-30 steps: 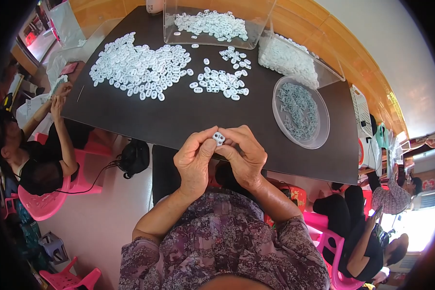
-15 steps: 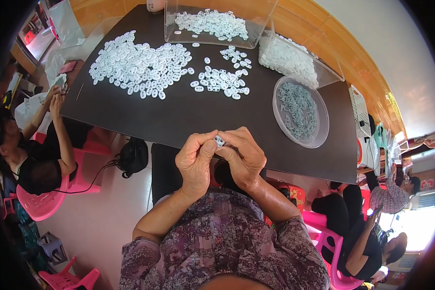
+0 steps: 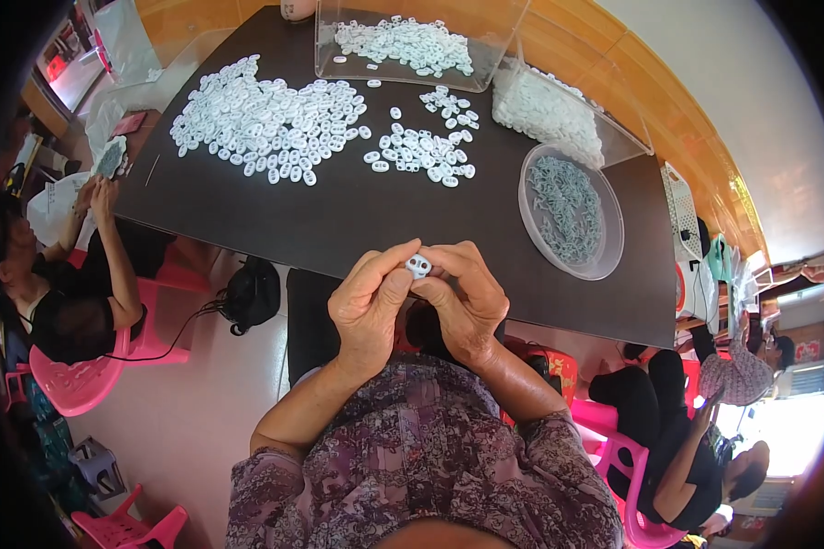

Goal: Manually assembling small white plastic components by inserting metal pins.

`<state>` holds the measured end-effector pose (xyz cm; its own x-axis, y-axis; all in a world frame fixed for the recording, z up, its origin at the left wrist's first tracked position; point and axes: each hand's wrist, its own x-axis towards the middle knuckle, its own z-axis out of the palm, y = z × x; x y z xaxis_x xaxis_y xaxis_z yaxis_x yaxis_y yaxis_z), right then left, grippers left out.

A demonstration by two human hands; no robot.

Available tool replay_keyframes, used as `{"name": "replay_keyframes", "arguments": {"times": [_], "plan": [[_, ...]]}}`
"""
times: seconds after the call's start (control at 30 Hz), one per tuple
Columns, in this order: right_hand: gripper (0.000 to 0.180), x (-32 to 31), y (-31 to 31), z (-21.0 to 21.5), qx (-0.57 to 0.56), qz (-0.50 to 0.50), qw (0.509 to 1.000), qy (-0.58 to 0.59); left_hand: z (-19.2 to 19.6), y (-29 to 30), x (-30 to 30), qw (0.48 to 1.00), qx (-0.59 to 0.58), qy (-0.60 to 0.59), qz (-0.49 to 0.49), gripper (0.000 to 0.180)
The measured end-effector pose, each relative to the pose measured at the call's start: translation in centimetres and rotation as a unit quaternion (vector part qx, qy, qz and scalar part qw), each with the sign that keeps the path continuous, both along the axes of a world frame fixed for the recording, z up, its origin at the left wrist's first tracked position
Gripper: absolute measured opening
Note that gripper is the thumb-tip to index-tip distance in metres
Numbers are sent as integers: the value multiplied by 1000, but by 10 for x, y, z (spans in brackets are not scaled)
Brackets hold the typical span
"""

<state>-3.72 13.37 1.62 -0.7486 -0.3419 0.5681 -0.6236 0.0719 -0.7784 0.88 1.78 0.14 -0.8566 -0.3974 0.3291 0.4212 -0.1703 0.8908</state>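
Between the fingertips of both hands is a small white oval plastic piece (image 3: 418, 266) with two dark holes facing up. My left hand (image 3: 372, 306) pinches its left end with thumb and forefinger. From the other side, the thumb and fingers of my right hand (image 3: 467, 297) close on its right end. Both hands hover just over the near edge of the dark table (image 3: 339, 215). Many similar white pieces lie on the tabletop in a big pile (image 3: 265, 119) at the far left and a smaller pile (image 3: 421, 154) in the middle.
A round clear tub (image 3: 616, 247) of small grey-green bits stands at the right. Behind are a clear bin (image 3: 412, 78) of white pieces and a bulging clear bag (image 3: 545, 114). One person sits at the left (image 3: 78, 311), another at the right (image 3: 682, 467), on pink chairs.
The white piece has been turned so that both its holes show more plainly. My hands stay in nearly the same place. At the left, the other person's hands have lowered slightly.
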Motion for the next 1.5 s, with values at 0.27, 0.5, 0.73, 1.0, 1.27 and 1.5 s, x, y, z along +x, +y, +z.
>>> {"name": "replay_keyframes", "arguments": {"times": [0.27, 0.5, 0.73, 1.0, 1.27, 1.5], "plan": [[24, 5, -13, -3, -9, -61, 996, 58, -2, 6, 0, 999, 9, 32, 23, 23], [19, 3, -19, -11, -6, -98, 983, 153, -3, 15, 1, 998, -11, 35, 56, 24], [18, 2, -22, -14, -12, -93, 979, 183, -8, 16, -3, 984, -85, 93, 127, 19], [16, -8, -22, -19, -17, -77, 972, 220, -13, 18, -12, 980, -91, 98, 148, 18], [21, -12, -9, -18, 22, -82, 993, 83, -14, 7, -11, 978, -185, 41, 86, 25], [12, -55, 35, 13, 67, -142, 985, 74, -12, -11, -41, 928, -359, 20, 101, 22]]}}
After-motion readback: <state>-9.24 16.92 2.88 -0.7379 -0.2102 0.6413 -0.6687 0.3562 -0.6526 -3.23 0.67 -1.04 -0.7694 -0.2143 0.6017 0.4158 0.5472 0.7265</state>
